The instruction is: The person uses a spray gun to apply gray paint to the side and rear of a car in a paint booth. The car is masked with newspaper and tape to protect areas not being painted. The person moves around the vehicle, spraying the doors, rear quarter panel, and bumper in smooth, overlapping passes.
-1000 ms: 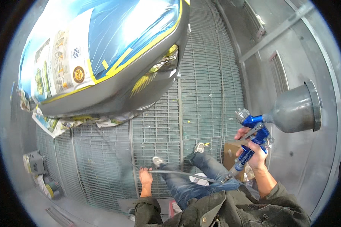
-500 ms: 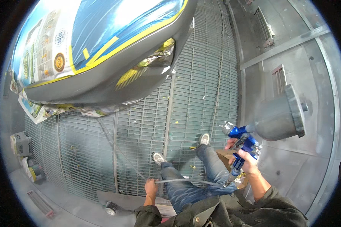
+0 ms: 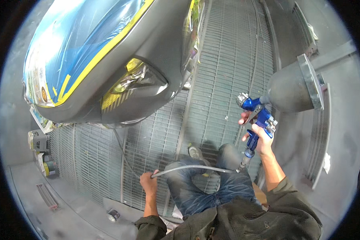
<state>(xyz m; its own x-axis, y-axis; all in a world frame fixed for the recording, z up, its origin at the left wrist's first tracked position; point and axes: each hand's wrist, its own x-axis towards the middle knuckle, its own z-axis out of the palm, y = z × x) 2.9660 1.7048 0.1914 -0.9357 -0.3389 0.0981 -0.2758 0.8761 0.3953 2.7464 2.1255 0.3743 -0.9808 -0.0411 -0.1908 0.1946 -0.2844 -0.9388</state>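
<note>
My right hand (image 3: 264,141) is wrapped around the handle of a blue spray gun (image 3: 263,118), some of its fingers lying at the trigger. A large grey paint cup (image 3: 289,89) sits sideways on the gun, and the nozzle faces left toward the car. From the handle's base an air hose (image 3: 192,167) runs across my thighs to my left hand (image 3: 149,183), which is closed around it. Beyond that hand the hose trails over the floor toward the car. Ahead on the left stands the car's dull grey bumper (image 3: 144,112), apart from the gun.
Blue film (image 3: 88,36) edged with yellow tape covers the car's upper part. Foil and tape mask the lamp recess (image 3: 134,78). Underfoot is a metal floor grating (image 3: 224,76). Grey walls with vents (image 3: 320,136) rise at right; a crate (image 3: 39,141) and cans (image 3: 49,168) stand at left.
My view has shifted, bringing more of the bumper's corner into sight. The spray gun sits slightly higher in view, and my left hand has moved slightly left and up with the hose.
</note>
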